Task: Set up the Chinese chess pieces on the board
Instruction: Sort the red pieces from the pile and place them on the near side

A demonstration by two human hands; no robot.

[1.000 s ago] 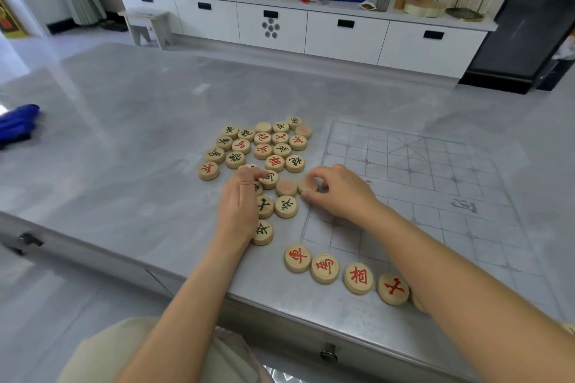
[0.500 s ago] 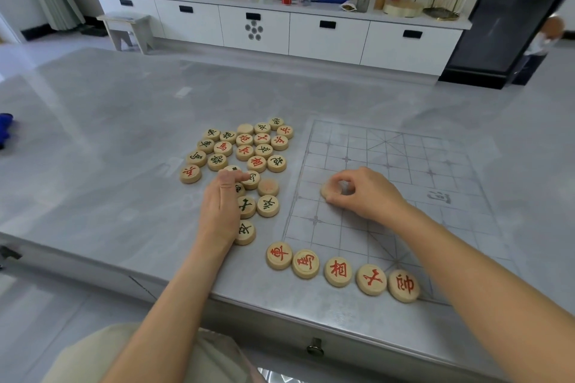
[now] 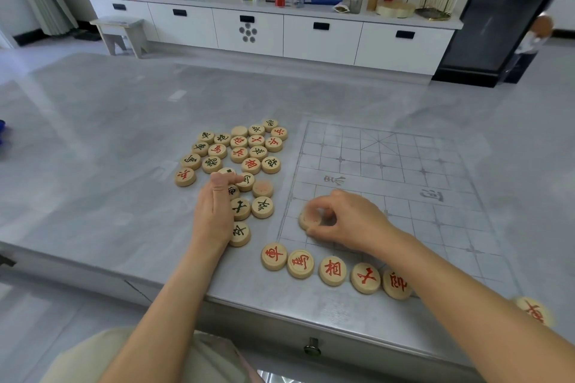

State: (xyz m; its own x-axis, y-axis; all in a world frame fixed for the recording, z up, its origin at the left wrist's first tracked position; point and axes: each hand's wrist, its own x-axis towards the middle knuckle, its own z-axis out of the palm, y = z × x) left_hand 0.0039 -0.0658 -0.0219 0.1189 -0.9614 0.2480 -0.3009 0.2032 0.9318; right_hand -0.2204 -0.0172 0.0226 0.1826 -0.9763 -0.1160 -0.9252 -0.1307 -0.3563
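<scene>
Head view: right hand (image 3: 348, 221) pinches a wooden chess piece (image 3: 306, 219), face unreadable, between thumb and fingertips, low over the board (image 3: 389, 165) near its near left corner, judged ready for placement. Left hand (image 3: 213, 211) rests beside the loose pile (image 3: 242, 146) on the table (image 3: 93, 149), index finger extended onto one piece, probably marking the next pick. Five red pieces (image 3: 333, 270) line the board's near edge.

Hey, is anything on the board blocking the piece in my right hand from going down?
Nothing visible. The piece the right hand pinches is over bare grid on the board; the red row sits nearer, along the edge.
</scene>
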